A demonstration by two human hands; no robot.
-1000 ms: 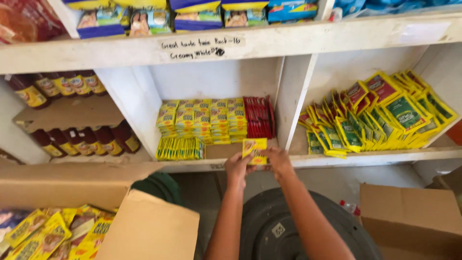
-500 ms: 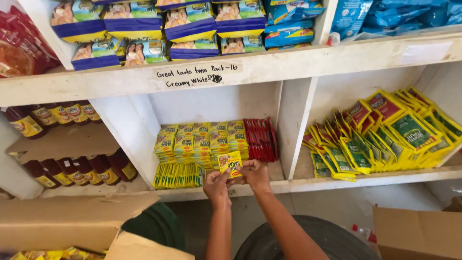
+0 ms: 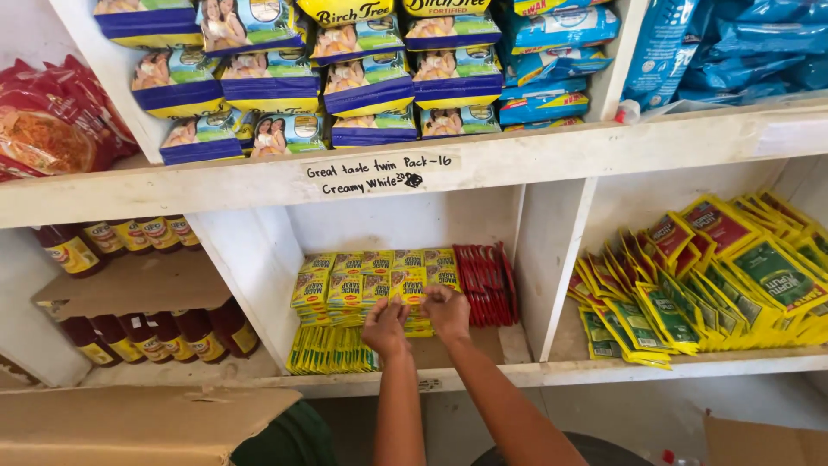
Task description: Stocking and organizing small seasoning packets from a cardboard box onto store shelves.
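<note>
In the middle shelf (image 3: 483,371) bay, the left hand (image 3: 385,328) has its fingers curled beside the yellow sachets (image 3: 345,289), touching the front row; the right hand (image 3: 447,311) pinches one sachet (image 3: 409,289) against the stack, near the red packets (image 3: 485,283). Bare board lies along the front edge, right of the hands. Half a second ago the sachet was lower, at the shelf edge.

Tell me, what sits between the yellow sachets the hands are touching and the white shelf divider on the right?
A row of red sachets, standing on edge, seen in the head view.
</note>
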